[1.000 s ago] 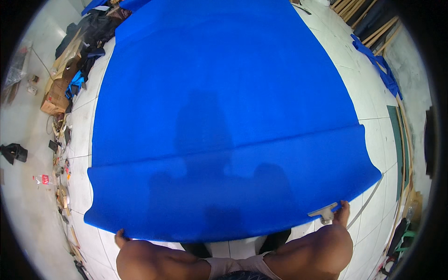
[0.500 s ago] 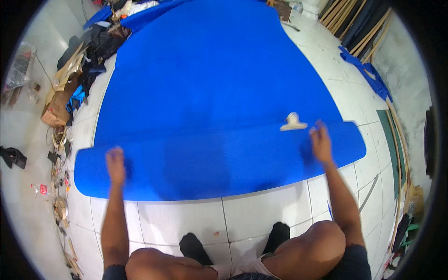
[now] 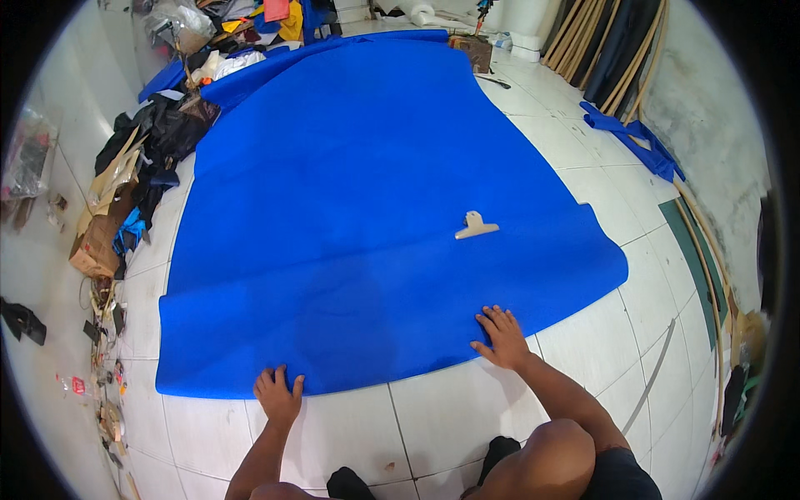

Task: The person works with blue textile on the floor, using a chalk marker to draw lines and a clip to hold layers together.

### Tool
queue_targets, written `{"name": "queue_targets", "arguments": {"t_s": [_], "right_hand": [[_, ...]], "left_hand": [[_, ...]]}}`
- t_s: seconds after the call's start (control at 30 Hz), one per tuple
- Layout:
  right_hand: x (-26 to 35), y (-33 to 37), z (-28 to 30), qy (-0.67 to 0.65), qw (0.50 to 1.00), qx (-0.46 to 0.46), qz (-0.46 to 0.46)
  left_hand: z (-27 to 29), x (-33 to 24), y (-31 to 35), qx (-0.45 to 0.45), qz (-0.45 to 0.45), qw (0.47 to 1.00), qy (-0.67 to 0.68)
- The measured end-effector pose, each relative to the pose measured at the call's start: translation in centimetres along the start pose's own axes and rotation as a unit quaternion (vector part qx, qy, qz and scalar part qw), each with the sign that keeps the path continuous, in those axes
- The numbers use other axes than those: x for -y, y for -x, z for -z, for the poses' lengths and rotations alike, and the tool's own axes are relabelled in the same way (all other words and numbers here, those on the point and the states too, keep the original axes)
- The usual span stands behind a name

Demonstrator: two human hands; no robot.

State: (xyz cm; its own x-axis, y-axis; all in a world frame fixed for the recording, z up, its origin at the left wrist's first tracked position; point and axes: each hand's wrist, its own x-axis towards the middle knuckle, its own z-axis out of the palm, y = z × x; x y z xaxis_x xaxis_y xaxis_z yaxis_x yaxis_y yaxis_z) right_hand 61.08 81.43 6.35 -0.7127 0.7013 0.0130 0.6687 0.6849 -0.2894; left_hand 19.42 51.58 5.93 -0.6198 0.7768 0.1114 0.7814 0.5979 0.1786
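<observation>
The left hand lies flat, fingers spread, palm down on the near edge of the blue felt sheet; the right hand lies likewise, fingers splayed, further along the same edge and slightly ahead of the left. Neither hand pinches or lifts the material. The sheet extends from both hands far across the white tiled floor, and its near portion appears doubled over, with a faint fold line running across ahead of the fingertips. Judged from this, the spreading and first fold look done, and pressing or aligning the near edge looks to be the step in hand; whether further folds remain cannot be told. Ahead of the right hand, a pale metal clip rests on the sheet, well apart from the fingers. Far to the left of the left hand, a cardboard box sits among piled dark cloth scraps; its contents are not discernible. Beyond the right hand, blue offcuts lie beside leaning rolled material.
</observation>
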Motion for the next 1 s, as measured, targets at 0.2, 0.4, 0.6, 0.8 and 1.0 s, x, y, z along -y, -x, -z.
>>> {"name": "queue_targets", "arguments": {"t_s": [0.2,0.4,0.6,0.8,1.0], "right_hand": [[-1.0,-2.4,-0.5,-0.025,0.994,0.103,-0.032],[-1.8,1.9,-0.1,-0.062,0.971,-0.14,-0.182],[-6.8,5.3,-0.8,-0.545,0.642,-0.131,-0.523],[-13.6,5.4,-5.3,-0.598,0.621,-0.187,-0.47],[-21.7,16.8,-3.2,-0.552,0.616,-0.27,-0.492]], "left_hand": [[-2.4,2.6,-0.4,0.025,-0.067,0.995,0.066],[-4.9,7.1,2.5,-0.222,0.137,0.962,0.077],[-4.9,12.8,0.5,-0.08,0.476,0.547,0.684],[-7.5,15.9,4.3,-0.033,0.479,0.584,0.654],[-4.9,11.0,9.2,-0.098,0.456,0.497,0.732]]}}
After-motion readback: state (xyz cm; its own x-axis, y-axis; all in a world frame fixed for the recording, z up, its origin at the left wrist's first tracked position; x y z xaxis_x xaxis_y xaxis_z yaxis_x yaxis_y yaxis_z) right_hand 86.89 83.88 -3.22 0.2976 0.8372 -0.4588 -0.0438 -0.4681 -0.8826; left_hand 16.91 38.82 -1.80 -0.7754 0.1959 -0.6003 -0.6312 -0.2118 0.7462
